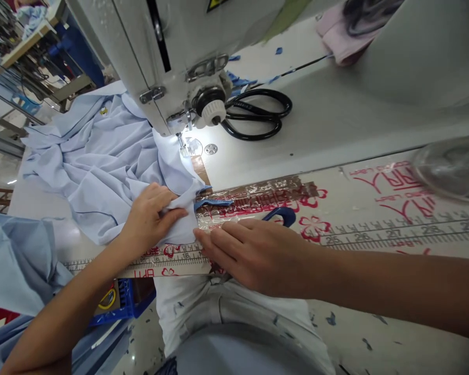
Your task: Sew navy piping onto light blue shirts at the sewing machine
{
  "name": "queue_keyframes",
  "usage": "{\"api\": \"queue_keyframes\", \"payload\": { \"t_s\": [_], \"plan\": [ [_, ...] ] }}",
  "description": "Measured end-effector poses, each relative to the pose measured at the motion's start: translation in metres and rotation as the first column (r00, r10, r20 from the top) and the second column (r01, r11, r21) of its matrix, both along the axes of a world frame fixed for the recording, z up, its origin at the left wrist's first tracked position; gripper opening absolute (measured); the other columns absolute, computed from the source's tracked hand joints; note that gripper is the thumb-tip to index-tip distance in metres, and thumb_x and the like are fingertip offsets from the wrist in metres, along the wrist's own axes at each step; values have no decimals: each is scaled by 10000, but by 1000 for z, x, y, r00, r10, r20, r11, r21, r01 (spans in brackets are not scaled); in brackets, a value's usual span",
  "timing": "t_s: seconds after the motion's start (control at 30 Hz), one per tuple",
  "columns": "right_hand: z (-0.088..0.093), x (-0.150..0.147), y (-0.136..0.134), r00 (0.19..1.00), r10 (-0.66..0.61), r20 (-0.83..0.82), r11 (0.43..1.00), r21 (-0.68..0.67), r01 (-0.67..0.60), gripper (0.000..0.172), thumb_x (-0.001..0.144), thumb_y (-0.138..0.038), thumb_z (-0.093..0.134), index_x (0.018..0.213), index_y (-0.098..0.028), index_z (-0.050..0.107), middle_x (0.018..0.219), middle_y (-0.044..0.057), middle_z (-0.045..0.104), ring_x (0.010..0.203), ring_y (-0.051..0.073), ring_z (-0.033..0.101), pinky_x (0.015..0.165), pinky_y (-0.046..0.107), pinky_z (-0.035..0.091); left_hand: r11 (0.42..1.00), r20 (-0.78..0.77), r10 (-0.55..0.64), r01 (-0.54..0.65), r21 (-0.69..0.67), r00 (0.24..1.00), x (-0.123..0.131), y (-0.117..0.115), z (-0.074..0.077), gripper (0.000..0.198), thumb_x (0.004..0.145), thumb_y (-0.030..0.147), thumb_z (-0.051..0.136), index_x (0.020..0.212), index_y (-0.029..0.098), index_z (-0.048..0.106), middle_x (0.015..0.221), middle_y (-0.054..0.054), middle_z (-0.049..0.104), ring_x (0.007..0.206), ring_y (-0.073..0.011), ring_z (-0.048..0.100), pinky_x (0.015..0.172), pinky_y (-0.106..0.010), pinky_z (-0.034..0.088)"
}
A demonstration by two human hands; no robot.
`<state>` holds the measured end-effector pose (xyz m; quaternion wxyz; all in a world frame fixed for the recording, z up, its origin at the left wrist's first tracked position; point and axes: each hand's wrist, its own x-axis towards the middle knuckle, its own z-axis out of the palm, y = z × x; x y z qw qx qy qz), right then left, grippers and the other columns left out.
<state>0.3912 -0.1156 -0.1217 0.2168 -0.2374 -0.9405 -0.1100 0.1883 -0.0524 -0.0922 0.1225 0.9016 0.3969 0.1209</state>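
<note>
The left grip (148,219) is pinching a fold of pale blue shirt fabric (183,229) that runs toward the sewing machine's presser foot (183,143); the right grip (250,255), flat and open, is pressing down just beside it.

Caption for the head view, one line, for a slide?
Left hand pinches a pale blue garment beside a sewing machine; right hand lies flat over a printed ruler.

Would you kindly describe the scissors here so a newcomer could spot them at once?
Find the white sewing machine head at the top. Beside it on the pale table lie scissors, their black looped handles unlike the light-blue shirt fabric nearby.
</note>
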Motion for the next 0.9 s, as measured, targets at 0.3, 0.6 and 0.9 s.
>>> {"api": "queue_keyframes", "payload": {
  "t_s": [0.3,0.6,0.9],
  "plan": [
    [-2,1,2,1000,-8,-23,1000,-16,8,243,882,-73,369,962,-69,598,750,66,601,597,131,516,473,285,356,997,-32,-4,1,-83,999,2,-5,10,166,824,294,572,706,177,572,627,-4,514,705,-158,448,686,-289,412],
    [5,2,6,990,-110,-85,889,-455,60,92,710,-95,548,770,-163,530,677,10,582,558,149,511,452,270,313,905,-76,-196,211,371,978,-3,-42,-5,256,885,106,404,1109,82,525,1003,-155,594,960,-226,522,818,-386,478],
    [40,40,25,985,-147,-90,755,-653,53,216,911,-218,403,1091,-162,508,954,75,636,798,156,597,645,257,457,832,-211,-132,224,508,969,5,-35,-8,235,887,80,392,1056,30,546,964,-151,624,896,-227,568,792,-375,503]
  ]
}}
